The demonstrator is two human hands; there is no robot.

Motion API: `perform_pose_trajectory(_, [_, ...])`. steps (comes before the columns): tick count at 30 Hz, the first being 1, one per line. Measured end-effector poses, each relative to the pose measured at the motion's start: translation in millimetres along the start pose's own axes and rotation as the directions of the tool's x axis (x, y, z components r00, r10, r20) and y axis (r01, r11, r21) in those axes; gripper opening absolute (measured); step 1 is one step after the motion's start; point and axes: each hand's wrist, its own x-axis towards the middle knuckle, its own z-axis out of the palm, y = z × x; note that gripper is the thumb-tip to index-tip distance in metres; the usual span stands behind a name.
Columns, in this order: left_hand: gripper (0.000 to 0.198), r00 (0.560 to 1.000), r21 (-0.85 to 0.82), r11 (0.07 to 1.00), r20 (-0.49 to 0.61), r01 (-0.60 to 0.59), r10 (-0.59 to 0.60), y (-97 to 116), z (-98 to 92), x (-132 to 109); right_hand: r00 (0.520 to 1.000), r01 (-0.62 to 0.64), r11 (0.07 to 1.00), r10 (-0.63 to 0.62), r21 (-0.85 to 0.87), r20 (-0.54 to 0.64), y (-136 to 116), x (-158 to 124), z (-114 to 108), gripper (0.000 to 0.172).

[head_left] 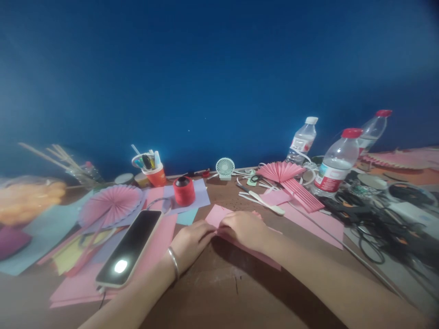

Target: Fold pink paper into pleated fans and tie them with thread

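Observation:
A sheet of pink paper (215, 214) lies on the brown table in front of me, largely covered by my hands. My left hand (192, 243), with a silver bangle at its wrist, pinches the sheet's near left edge. Close beside it, my right hand (245, 230) has its fingers curled down and closed on the same edge. Part of the sheet shows beneath my right forearm. Whether the edge is folded is hidden by the fingers.
Left are a phone (130, 249), a pleated paper fan (110, 205), a red roll (184, 191) and a cup of pens (156, 175). Right are another pleated fan (279, 172), a white-handled tool (266, 203), a red-capped bottle (338, 164) and tangled black cables (373, 224). A small fan (225, 168) stands behind.

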Motion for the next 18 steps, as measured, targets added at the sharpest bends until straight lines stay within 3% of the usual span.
perform_pose_trajectory(5, [0.017,0.989,-0.173,0.974,0.028,0.145,-0.142,2.7,1.7,0.1,0.999,-0.006,1.0,0.005,0.026,0.042,1.1,0.9,-1.9,0.025])
perform_pose_trajectory(10, [0.019,0.944,-0.371,0.869,0.113,0.329,-0.309,3.8,2.8,-0.3,0.994,-0.088,0.988,0.078,0.128,0.08,1.7,-2.0,-9.0,0.027])
perform_pose_trajectory(18, [0.018,0.871,-0.481,0.727,0.229,0.49,-0.435,-8.9,0.3,-0.4,0.979,-0.184,0.939,0.148,0.289,0.144,26.5,-5.8,-24.1,0.02])
